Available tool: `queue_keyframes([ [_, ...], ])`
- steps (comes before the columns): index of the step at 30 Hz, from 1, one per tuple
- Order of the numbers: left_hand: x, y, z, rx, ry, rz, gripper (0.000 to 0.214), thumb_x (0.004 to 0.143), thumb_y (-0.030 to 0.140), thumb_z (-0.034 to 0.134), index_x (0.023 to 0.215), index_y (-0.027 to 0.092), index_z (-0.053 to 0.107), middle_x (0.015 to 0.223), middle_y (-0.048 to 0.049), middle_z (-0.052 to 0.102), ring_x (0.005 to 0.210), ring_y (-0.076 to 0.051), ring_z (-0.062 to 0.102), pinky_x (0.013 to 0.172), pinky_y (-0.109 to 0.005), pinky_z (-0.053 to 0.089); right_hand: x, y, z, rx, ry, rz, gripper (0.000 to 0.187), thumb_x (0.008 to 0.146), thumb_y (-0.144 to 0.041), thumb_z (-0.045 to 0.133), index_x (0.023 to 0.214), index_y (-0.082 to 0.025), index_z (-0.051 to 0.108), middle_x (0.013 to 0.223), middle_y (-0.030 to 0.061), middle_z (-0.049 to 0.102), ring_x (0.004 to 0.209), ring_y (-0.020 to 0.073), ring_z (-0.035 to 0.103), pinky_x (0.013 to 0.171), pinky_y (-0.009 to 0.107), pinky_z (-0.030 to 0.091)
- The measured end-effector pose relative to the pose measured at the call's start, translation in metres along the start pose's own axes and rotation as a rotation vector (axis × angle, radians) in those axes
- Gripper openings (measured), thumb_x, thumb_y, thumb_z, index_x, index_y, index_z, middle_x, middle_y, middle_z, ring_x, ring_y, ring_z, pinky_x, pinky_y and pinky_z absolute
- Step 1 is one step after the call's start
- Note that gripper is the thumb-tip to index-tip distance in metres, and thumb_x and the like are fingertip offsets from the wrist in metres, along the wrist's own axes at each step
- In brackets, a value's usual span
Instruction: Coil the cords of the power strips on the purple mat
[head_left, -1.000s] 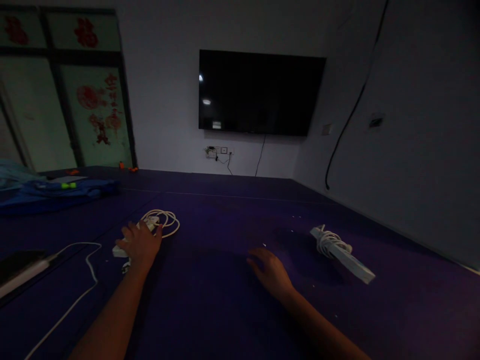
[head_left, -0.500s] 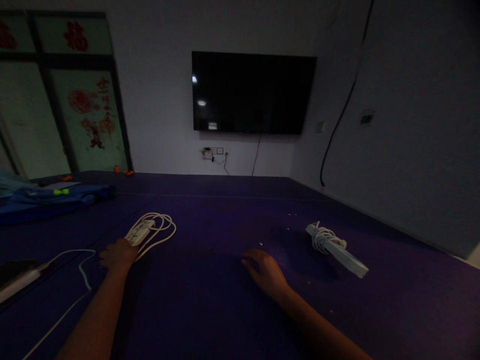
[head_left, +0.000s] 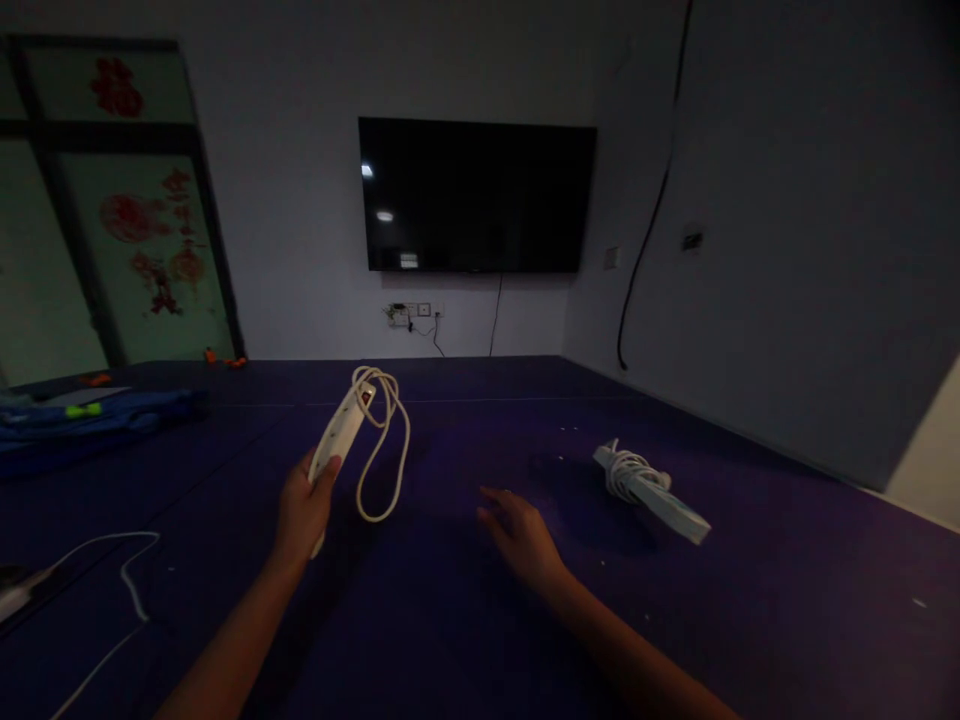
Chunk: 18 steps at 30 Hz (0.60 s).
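The white power strip [head_left: 341,432] is up in your left hand [head_left: 306,512], off the purple surface [head_left: 442,620], tilted with the red switch [head_left: 367,397] at the raised far end. Your left fingers are clamped on its near part, thumb on the side facing your right hand. Gripping there probably leaves the far end unobstructed, but puts most of the body ahead of your grip, so expect it nose-heavy.

Its pale cord [head_left: 406,455] droops in loose loops beside the far end; you aren't holding those, so they hang free. Can't tell whether the lowest bend touches down.

Your right hand [head_left: 525,540] is empty: fingers slightly curled, thumb and forefinger apart, low over the surface. Contact unclear.

Beyond it, a second power strip [head_left: 679,516] lies diagonally, its white cord [head_left: 628,476] wound around the body, presumably to keep it tidy.

Far left: thin white cable [head_left: 129,572] trailing loose, then blue cloth [head_left: 146,410] heaped well apart from both strips.
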<state>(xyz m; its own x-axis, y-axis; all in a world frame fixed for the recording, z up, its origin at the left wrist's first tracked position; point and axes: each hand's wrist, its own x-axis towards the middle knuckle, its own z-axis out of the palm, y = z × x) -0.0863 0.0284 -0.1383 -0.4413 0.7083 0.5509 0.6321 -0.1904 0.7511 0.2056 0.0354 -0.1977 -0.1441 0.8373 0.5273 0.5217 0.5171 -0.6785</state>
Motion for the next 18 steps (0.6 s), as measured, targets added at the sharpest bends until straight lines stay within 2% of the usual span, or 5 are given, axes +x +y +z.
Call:
queue_keyframes([
  [5,-0.039,0.037,0.021,-0.321,-0.149,-0.041,0.053,0.079,0.054,0.047,0.114,0.015,0.057,0.106,-0.0095,0.067,0.098,-0.025,0.061,0.087,-0.036,0.046,0.004,-0.002,0.004,0.492,0.069,0.172,0.057,0.079,-0.045,0.056,0.13,-0.022,0.043,0.118,0.0131,0.059,0.096,0.0222,0.062,0.082,0.038,0.05],
  [10,-0.065,0.044,0.032,-0.322,-0.284,0.107,0.051,0.082,0.051,0.047,0.121,0.017,0.052,0.115,-0.0097,0.061,0.11,-0.024,0.055,0.096,-0.04,0.041,0.006,-0.016,-0.007,1.012,-0.078,0.393,0.064,0.079,-0.051,0.055,0.132,-0.028,0.03,0.119,0.011,0.059,0.085,0.0209,0.066,0.074,0.038,0.053],
  [13,-0.066,0.039,0.032,-0.15,-0.255,0.216,0.05,0.083,0.048,0.046,0.123,0.018,0.051,0.12,-0.0107,0.056,0.114,-0.026,0.049,0.099,-0.045,0.037,0.007,-0.023,-0.014,1.119,-0.107,0.451,0.054,0.073,-0.046,0.065,0.117,-0.024,0.044,0.094,0.0053,0.067,0.057,0.0123,0.061,0.055,0.027,0.05],
  [15,-0.063,0.035,0.03,-0.029,-0.212,0.274,0.05,0.084,0.047,0.045,0.125,0.019,0.049,0.12,-0.011,0.055,0.113,-0.027,0.048,0.098,-0.047,0.037,0.008,-0.025,-0.018,1.127,-0.097,0.482,0.05,0.067,-0.041,0.071,0.107,-0.022,0.049,0.071,-0.0026,0.063,0.037,0.0044,0.043,0.038,0.018,0.038],
  [18,-0.054,0.027,0.029,0.124,-0.174,0.379,0.049,0.086,0.044,0.044,0.126,0.017,0.047,0.115,-0.0121,0.055,0.107,-0.028,0.049,0.093,-0.048,0.04,0.011,-0.024,-0.022,1.145,-0.126,0.539,0.049,0.059,-0.034,0.076,0.098,-0.02,0.05,0.053,-0.0103,0.05,0.03,0.0008,0.024,0.031,0.016,0.021],
])
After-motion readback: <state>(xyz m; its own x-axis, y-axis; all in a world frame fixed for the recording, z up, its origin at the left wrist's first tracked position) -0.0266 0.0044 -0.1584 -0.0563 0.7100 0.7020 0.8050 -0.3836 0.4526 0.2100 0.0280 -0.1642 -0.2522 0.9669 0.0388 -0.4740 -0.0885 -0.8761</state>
